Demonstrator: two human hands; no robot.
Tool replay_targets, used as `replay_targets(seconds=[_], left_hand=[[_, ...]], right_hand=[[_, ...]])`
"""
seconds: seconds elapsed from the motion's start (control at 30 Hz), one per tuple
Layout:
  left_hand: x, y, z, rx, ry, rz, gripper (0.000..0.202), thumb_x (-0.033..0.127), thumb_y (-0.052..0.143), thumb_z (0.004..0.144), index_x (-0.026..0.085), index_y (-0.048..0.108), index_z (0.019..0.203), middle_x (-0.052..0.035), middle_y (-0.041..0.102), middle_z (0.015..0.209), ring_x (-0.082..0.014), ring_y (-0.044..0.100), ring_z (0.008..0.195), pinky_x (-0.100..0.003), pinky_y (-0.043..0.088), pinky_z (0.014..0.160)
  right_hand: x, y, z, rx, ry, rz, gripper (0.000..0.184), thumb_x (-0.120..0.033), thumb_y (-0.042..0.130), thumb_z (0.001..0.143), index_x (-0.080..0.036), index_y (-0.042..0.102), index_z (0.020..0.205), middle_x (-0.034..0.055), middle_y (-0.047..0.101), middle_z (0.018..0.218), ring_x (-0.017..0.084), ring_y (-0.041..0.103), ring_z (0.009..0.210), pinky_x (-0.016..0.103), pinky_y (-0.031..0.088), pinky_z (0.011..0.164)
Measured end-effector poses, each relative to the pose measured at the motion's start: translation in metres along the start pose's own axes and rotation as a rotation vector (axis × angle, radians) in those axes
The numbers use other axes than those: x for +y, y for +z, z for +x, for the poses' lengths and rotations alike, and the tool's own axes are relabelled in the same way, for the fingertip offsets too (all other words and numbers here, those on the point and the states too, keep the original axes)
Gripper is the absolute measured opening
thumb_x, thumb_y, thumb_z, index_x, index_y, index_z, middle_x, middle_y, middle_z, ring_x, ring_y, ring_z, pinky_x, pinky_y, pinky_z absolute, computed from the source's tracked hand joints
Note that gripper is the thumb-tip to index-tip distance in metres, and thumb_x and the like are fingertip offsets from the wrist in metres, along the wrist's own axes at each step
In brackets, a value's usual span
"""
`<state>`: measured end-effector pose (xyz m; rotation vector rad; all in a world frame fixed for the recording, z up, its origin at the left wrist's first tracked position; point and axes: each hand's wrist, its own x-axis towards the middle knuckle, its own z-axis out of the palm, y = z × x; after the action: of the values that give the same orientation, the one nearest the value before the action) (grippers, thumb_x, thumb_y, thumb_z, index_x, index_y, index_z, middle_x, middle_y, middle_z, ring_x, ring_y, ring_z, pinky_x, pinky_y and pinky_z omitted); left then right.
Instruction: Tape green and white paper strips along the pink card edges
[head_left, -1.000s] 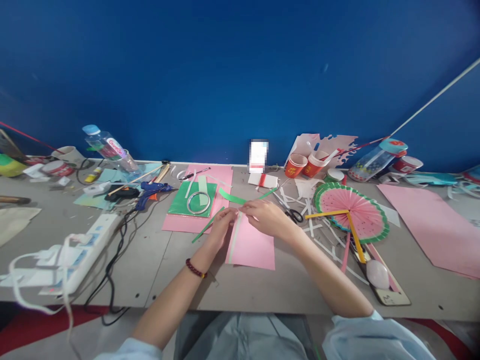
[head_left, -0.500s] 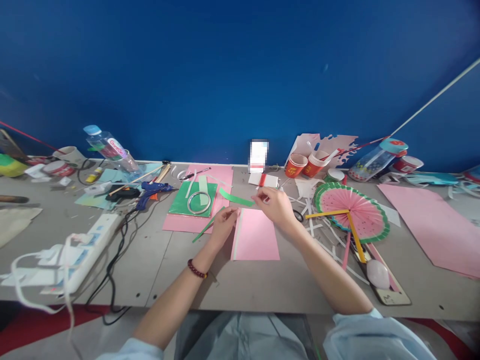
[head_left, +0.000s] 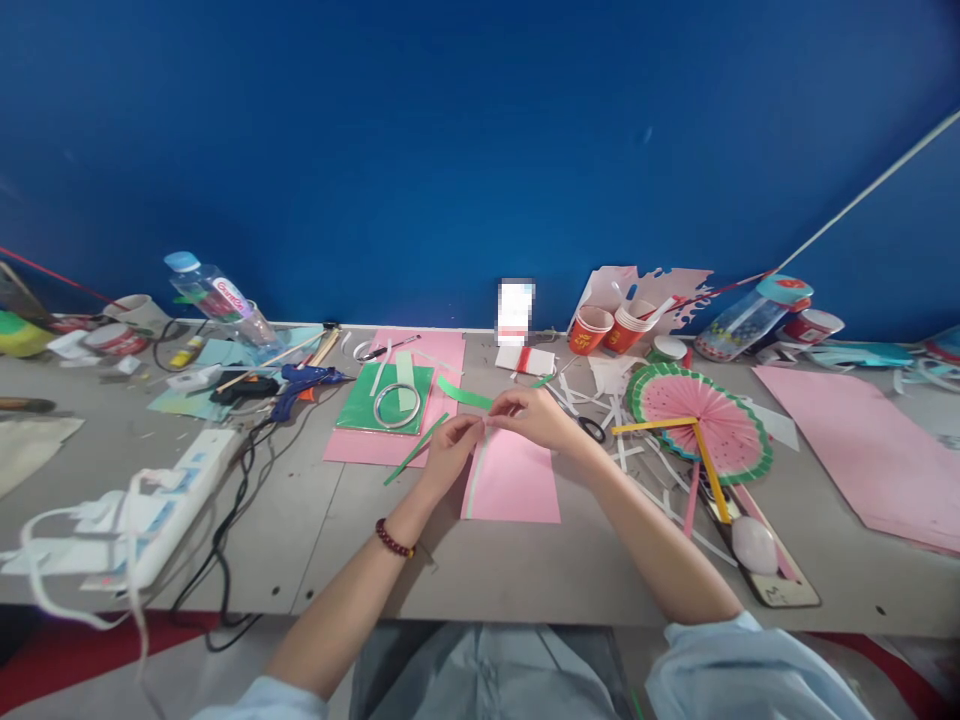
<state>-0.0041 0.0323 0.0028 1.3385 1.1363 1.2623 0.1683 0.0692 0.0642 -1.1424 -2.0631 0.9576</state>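
A small pink paper sheet (head_left: 517,485) lies on the table with a narrow pale strip (head_left: 478,470) running along its left side. At the sheet's far left corner, my left hand (head_left: 454,448) is closed, fingertips pinched on the paper. My right hand (head_left: 532,418) meets it there, thumb and finger pinched together at the strip's far end. What the right fingertips hold is too small to make out. Just beyond the hands lies a curved green paper strip (head_left: 459,396), and a thin green strip (head_left: 416,450) is left of my left hand.
A silver tape ring (head_left: 397,406) rests on a green packet (head_left: 360,400) to the left. Further left are a blue glue gun (head_left: 304,385) and a power strip (head_left: 187,490). A watermelon paper fan (head_left: 739,440), scissors (head_left: 592,429) and red paper cups (head_left: 590,330) are on the right.
My right hand has moved left and slightly down, so its fingertips now meet those of my left hand at the paper's corner. The left hand has shifted slightly right.
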Motion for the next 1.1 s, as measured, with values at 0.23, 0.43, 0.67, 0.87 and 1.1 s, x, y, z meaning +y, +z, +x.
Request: replay_targets(seconds=[0.23,0.43,0.67,0.87,1.1], left_hand=[[0.003,0.001,-0.002,-0.019,-0.028,0.019,0.02,0.037,0.061,0.079,0.019,0.065,0.071,0.0016,0.057,0.065,-0.0131,0.048,0.063,-0.025,0.037,0.06],[0.004,0.0,-0.002,-0.002,-0.056,0.0,0.018,0.036,0.063,0.077,0.019,0.066,0.07,0.0023,0.056,0.064,-0.0129,0.047,0.063,-0.025,0.036,0.061],[0.008,-0.005,0.002,-0.065,-0.258,-0.304,0.025,0.038,0.062,0.072,0.016,0.072,0.078,-0.0039,0.069,0.078,-0.0193,0.06,0.076,-0.028,0.043,0.071],[0.014,-0.018,0.012,0.041,-0.375,-0.437,0.031,0.045,0.07,0.064,0.016,0.07,0.072,-0.0016,0.065,0.064,-0.0148,0.059,0.059,-0.025,0.044,0.056],[0.013,-0.021,0.018,0.11,-0.267,-0.335,0.028,0.035,0.082,0.054,0.017,0.067,0.068,0.0016,0.063,0.062,-0.01,0.056,0.056,-0.021,0.042,0.053]], right_hand=[[0.003,0.003,0.0,0.031,-0.04,-0.06,0.01,-0.019,0.059,0.078,-0.018,0.067,0.074,0.0019,0.068,0.075,0.013,0.06,0.068,0.025,0.046,0.065],[0.003,0.003,0.0,-0.007,-0.04,-0.041,0.011,-0.021,0.058,0.08,-0.019,0.068,0.075,0.0014,0.068,0.074,0.013,0.06,0.068,0.024,0.045,0.064],[0.002,-0.01,0.0,0.056,0.07,0.043,0.015,-0.031,0.059,0.078,-0.019,0.067,0.076,0.0009,0.068,0.075,0.014,0.059,0.069,0.026,0.044,0.065],[0.021,-0.032,0.002,0.404,0.233,0.157,0.022,-0.039,0.059,0.075,-0.018,0.064,0.079,0.0017,0.067,0.08,0.015,0.058,0.07,0.026,0.043,0.065],[0.02,-0.043,0.001,0.356,0.347,0.336,0.017,-0.036,0.055,0.072,-0.019,0.059,0.074,-0.0022,0.056,0.067,0.012,0.052,0.06,0.021,0.04,0.05]])
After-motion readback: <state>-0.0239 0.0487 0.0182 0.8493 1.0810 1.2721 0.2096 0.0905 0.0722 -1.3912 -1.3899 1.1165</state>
